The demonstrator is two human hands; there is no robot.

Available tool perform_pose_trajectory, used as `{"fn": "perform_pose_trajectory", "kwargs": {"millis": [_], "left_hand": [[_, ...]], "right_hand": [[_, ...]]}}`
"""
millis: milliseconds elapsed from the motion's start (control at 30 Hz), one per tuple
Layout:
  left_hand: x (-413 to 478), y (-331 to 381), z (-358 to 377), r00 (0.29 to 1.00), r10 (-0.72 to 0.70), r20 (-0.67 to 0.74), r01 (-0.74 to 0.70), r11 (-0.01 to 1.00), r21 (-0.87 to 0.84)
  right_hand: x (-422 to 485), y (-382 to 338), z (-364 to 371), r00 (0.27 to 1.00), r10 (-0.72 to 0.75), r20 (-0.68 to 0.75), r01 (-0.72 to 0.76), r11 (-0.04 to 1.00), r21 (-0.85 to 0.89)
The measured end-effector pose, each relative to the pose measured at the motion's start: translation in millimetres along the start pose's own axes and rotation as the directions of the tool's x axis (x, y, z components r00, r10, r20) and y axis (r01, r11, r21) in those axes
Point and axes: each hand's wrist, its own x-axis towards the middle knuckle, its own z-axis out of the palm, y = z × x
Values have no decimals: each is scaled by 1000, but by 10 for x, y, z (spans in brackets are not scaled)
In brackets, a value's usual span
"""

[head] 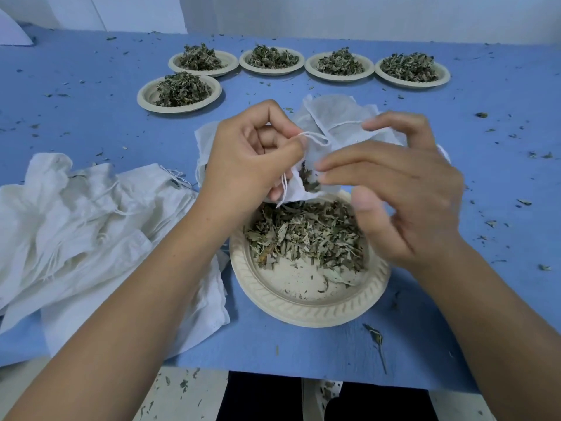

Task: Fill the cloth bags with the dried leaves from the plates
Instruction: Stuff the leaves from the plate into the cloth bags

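I pinch the bag [296,192] by its mouth with my left hand [252,159], just above the plate [303,311] so spills rejoin the leaves [303,235], while my right hand [403,196], fingers loose and empty, hovers at the opening.

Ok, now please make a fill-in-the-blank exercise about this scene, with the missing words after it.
1. The left hand grips the small cloth bag over the near ____.
2. Farther back stand ____ full plates of dried leaves.
3. The pile of cloth bags lies on the person's ____ side.
Missing words: plate; five; left.
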Motion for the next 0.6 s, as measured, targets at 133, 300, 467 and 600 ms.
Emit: {"fn": "perform_pose_trajectory", "kwargs": {"millis": [133,300,467,600], "left_hand": [[-25,20,2,996,43,83,-44,999,8],[35,24,-33,992,21,-121,-20,1000,11],[66,20,-61,973,15,-230,-16,1000,0],[62,6,-35,978,0,-210,-3,1000,-14]], "right_hand": [[32,-95,168,936,33,350,-27,999,-23],[48,-42,26,997,72,20,-74,994,86],[74,-130,96,890,23,454,-142,963,229],[23,-182,282,710,-12,704,-156,973,173]]}}
